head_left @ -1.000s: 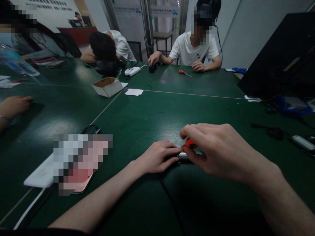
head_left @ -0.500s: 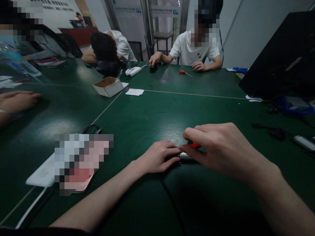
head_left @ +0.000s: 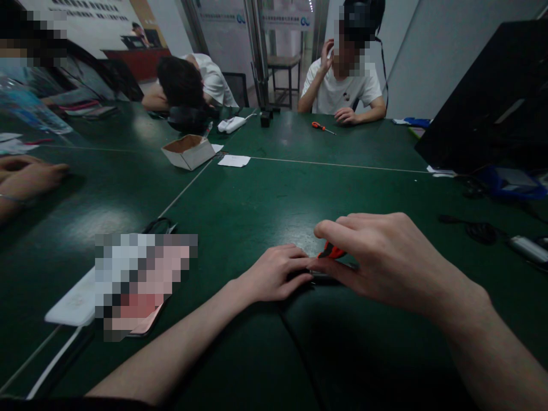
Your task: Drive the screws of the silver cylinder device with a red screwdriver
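Note:
My right hand [head_left: 381, 251] is closed around the red and black handle of a screwdriver [head_left: 331, 250]. The handle leans between thumb and fingers, and its shaft and tip are hidden. Below it, on the green table [head_left: 257, 211], lies a slim dark object [head_left: 327, 279] with a thin light edge. My left hand [head_left: 285, 271] grips the left end of this object, fingers together and palm low to the table. What the object is cannot be made out, as both hands cover most of it.
To the left lie a white power bank-like slab [head_left: 71, 299] and a pink phone-like item [head_left: 149, 322]. Farther off are an open box [head_left: 188, 153], another screwdriver [head_left: 323, 128] and a black block [head_left: 266, 118]. A large dark screen [head_left: 483, 97] stands right. Other people sit around the table.
My right hand has shifted slightly left, and the screwdriver handle shows more of its black part. My left hand stays put. The person opposite has lifted a hand from the black block to the head.

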Available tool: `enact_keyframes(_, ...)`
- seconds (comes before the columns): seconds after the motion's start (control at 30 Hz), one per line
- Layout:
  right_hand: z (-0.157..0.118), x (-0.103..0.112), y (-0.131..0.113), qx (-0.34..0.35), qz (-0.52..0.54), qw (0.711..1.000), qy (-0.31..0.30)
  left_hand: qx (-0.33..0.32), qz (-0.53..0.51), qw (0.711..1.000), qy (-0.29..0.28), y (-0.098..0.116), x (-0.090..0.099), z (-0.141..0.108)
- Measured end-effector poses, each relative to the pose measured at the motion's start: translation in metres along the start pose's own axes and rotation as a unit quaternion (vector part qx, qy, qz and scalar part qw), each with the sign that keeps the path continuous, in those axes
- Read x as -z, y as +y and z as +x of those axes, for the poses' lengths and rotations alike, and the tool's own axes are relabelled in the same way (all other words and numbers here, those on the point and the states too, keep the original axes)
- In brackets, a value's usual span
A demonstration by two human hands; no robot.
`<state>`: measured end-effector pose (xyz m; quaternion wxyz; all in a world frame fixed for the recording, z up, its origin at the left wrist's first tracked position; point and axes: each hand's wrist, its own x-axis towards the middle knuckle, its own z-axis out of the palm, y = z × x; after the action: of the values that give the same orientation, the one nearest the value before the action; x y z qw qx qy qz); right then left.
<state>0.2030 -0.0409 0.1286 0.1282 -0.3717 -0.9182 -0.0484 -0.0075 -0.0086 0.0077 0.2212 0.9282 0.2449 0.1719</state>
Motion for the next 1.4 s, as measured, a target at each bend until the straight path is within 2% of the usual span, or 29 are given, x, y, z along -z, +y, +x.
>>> enact_keyframes(0.33, -0.0002, -0.0014, -0.0007, -0.002, 0.005, 1.0, 0.014, -0.001, 0.013, 1.0, -0.003, -0.0014, -0.0004, -0.0006)
enact_keyframes(0.53, -0.0001, 0.0031, -0.0014, 0.015, 0.05, 0.999, -0.015, -0.003, 0.012, 1.0, 0.003, -0.0007, -0.0005, 0.0)
enact_keyframes(0.8, -0.0007, -0.0002, -0.0005, -0.006, 0.002, 1.0, 0.005, 0.01, -0.003, 1.0, -0.003, 0.0002, 0.0009, 0.0)
enact_keyframes(1.1, 0.0003, 0.0041, -0.0018, 0.004, 0.042, 0.999, -0.01, 0.003, 0.012, 1.0, -0.01, 0.0004, 0.0011, 0.0004)
enact_keyframes(1.4, -0.0017, 0.0014, -0.0007, 0.004, 0.001, 1.0, 0.007, 0.001, 0.001, 1.0, 0.005, 0.0002, -0.0001, -0.0003)
